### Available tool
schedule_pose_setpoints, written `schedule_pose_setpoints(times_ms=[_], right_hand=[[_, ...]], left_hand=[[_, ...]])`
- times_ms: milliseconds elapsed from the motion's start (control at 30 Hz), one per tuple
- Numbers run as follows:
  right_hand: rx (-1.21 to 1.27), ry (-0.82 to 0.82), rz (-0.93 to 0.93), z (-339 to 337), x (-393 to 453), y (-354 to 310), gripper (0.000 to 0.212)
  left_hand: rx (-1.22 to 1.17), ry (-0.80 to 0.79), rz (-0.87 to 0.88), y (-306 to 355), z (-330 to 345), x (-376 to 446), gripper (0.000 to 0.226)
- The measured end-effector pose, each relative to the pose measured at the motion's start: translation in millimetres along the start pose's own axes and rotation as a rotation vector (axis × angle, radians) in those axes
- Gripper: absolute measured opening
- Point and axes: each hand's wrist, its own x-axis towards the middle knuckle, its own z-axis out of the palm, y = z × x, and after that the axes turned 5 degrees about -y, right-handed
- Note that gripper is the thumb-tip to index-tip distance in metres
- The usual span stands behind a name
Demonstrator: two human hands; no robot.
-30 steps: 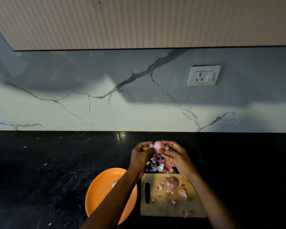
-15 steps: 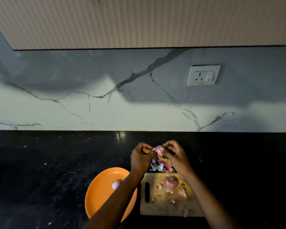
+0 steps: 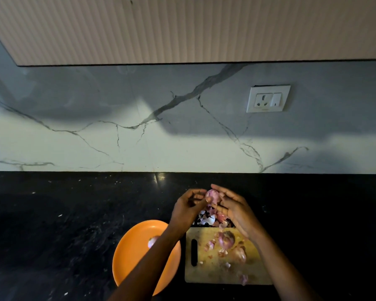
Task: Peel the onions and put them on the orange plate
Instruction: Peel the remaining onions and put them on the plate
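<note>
Both hands pinch the onion (image 3: 213,196) above the peels (image 3: 208,218), left hand (image 3: 188,210) and right hand (image 3: 237,210) by fingertips, so slippery skin could drop it off the board (image 3: 204,272)

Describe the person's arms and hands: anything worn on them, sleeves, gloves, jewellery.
Both forearms are bare up to the frame edge, with no sleeves visible. The left hand and right hand wear no gloves. No rings, watch or bracelets show, though the dim light could hide small ones.
</note>
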Motion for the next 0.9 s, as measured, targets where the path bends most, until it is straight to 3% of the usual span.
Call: schedule_pose_setpoints(times_ms=[233, 400, 700, 767, 900], right_hand=[[-0.074, -0.01, -0.002, 2.0, -1.9, -2.2, 0.032], [-0.076, -0.001, -0.005, 2.8, -1.5, 2.9, 0.03], [0.102, -0.021, -0.005, 4.9, -6.7, -0.1, 0.031], [0.158, -0.025, -0.023, 2.1, -7.2, -3.8, 0.03], [0.162, 0.029, -0.058, -5.5, -2.3, -4.1, 0.035]], left_hand=[[0.205, 0.18, 0.15, -12.8, 3.1, 2.7, 0.009], [0.359, 0.229, 0.233, -14.9, 4.7, -1.4, 0.013], [0.346, 0.364, 0.063, -12.3, -0.2, 7.9, 0.011], [0.408, 0.328, 0.025, -16.3, -9.2, 10.8, 0.008], [0.618, 0.099, 0.001, -24.6, -18.7, 18.4, 0.016]])
